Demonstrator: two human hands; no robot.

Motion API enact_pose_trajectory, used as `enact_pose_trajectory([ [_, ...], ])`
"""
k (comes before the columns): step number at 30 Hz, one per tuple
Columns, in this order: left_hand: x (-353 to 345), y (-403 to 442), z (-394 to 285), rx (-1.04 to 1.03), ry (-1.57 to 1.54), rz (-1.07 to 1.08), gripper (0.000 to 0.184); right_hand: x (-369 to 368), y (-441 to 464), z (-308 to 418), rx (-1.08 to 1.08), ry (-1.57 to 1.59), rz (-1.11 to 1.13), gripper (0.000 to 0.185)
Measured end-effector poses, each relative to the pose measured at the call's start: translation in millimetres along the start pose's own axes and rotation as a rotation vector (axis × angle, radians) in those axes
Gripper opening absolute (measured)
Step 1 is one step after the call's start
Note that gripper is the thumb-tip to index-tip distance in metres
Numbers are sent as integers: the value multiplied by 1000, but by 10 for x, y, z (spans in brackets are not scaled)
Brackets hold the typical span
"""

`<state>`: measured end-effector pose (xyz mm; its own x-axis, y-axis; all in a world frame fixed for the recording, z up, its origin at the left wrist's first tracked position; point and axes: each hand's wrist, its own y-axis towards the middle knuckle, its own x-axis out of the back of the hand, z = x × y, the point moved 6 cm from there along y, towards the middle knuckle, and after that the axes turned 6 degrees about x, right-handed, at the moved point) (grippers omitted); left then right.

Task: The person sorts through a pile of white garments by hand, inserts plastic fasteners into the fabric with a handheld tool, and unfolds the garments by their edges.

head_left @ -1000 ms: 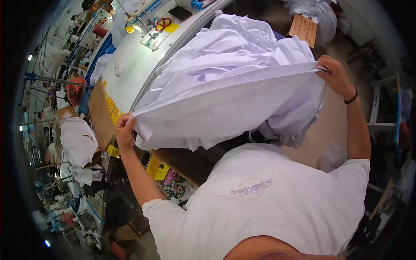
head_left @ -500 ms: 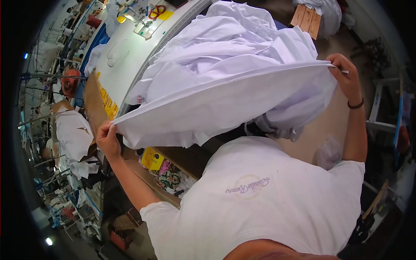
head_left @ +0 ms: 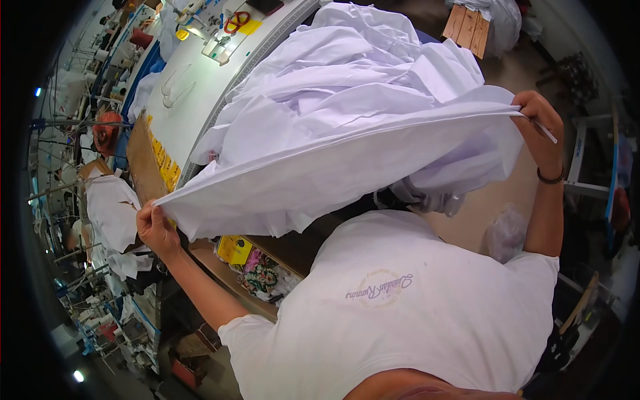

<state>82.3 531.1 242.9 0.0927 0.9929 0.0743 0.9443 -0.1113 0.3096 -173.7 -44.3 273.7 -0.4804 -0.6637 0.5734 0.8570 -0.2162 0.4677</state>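
A busy sewing room here, machines and thread crowding the left side, and up front a white table with a lit sewing machine and red-handled scissors near its far end. A slatted wooden seat sits off to the upper right.

And centre stage, it's the white cloth, pulled out wide between two bare hands! The left hand has one end of the long folded edge, thumb and fingers pinched together on the corner, low in the view beside the table's near end. Over on the other side, the right hand, a dark bracelet at its wrist, is closed on the opposite end, higher up. A thin white end pokes out past those fingers; whether it belongs to the cloth, I can't tell.

So the edge runs from fingertips to fingertips in one taut slanting line, hands well apart. On the near side a broad panel hangs down from that line, just in front of the white shirt. On the far side, beyond the fingers, there's a big crumpled heap of white fabric, folds piled on folds, right beside the table's edge.
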Motion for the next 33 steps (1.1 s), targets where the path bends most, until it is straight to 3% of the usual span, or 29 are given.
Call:
enact_pose_trajectory([
  [15, -54, -32, -120, -85, -65, -67, 11, -24, 0, 48, 31, -45, -7, 19],
  [21, -97, -63, -294, -174, -64, -77, 16, 6, -13, 47, -76, -68, -132, 10],
  [23, -83, -77, -344, -194, -67, -95, 16, -26, 40, 179, 68, -227, -19, 13],
  [27, -29, -137, -446, -248, -60, -165, 17, -2, 35, 185, 113, -253, -9, 14],
  [33, -275, -287, -775, -350, 65, -251, 23, 218, -87, -230, 42, -318, -102, 12],
])
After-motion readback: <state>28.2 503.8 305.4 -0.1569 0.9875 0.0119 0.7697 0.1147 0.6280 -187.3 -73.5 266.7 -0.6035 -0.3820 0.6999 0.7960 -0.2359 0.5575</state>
